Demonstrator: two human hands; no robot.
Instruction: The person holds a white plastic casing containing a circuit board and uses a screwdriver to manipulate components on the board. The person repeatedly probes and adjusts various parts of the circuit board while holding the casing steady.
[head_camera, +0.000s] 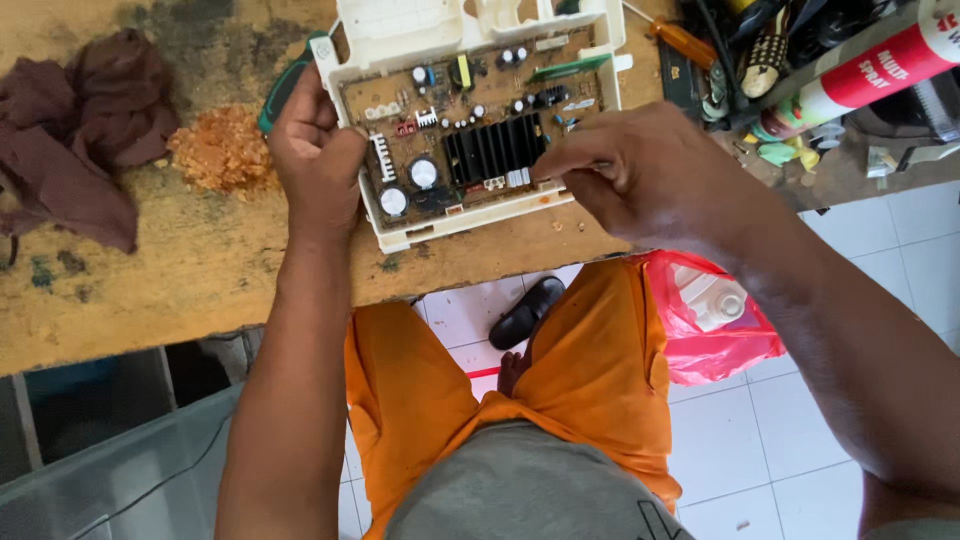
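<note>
At the workbench's (200, 270) near edge, we clamp our left hand (318, 150) on the left side of the circuit board (465, 120) in its white tray. Our right hand (620, 165) pinches shut at the board's near right edge, beside the black heatsink (492, 150). The board's long axis runs left-right between our hands. Farther left lies a brown rag (75, 120).
</note>
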